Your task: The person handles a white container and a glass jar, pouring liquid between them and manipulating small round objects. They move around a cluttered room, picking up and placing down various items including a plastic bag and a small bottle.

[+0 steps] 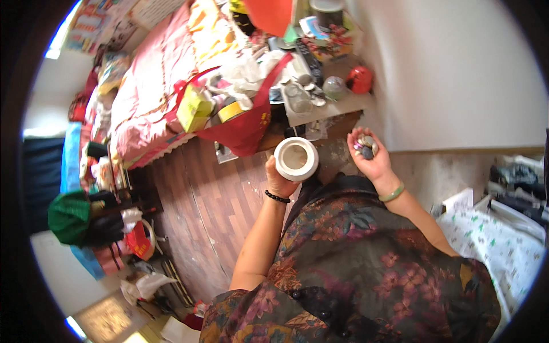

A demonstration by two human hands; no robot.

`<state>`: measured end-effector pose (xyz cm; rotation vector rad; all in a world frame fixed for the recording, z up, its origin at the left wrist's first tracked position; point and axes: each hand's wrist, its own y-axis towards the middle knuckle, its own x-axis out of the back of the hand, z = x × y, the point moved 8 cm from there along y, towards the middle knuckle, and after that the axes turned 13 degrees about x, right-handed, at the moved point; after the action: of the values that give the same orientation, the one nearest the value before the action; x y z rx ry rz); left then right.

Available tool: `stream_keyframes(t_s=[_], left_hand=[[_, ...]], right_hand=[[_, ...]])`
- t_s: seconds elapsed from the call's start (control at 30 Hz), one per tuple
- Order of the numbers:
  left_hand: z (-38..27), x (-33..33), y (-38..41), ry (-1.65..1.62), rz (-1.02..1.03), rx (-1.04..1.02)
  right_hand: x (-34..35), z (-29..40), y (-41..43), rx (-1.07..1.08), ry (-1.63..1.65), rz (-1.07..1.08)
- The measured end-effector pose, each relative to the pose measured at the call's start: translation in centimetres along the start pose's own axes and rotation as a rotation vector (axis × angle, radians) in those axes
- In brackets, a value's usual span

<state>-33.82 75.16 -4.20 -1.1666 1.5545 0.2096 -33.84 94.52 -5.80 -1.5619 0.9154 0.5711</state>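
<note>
My left hand (281, 182), with a black bead bracelet on its wrist, grips a round white jar (281, 160) by its side. The jar's wide mouth faces up and its inside looks pale; I cannot make out any contents. To the right, my right hand (377, 165) is cupped palm up, with a pale green bangle at the wrist. In its palm lie several small smooth stones (366, 146), some pale, one dark grey, one purplish. The stones and the jar are apart, with a gap between the two hands.
Ahead stands a low table (321, 112) with glass jars (299, 98), a red round object (359, 79) and clutter. A red bag (246, 133) holds a yellow-green box (194, 109) beside the pink-covered bed (146, 103). A white wall (454, 77) rises at right; wood-patterned flooring (214, 206) lies left.
</note>
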Motion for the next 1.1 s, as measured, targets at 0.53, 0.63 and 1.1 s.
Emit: stream_keyframes(t_s=[0.53,0.63,1.1], left_hand=[[-5.8,6.9,-10.3,-0.123,0.035,-0.223],[-7.7,10.7,-12.7,-0.174,-0.004,-0.252],[-20.6,28.0,-28.5,-0.044,-0.176,-0.21]], right_hand=[[0.8,-9.7,-2.7,-0.179,-0.236,-0.049],[1.3,-13.1,-2.8,-0.214,-0.231,-0.053],[4.4,-37.7,-3.2,-0.338,-0.201,0.005]])
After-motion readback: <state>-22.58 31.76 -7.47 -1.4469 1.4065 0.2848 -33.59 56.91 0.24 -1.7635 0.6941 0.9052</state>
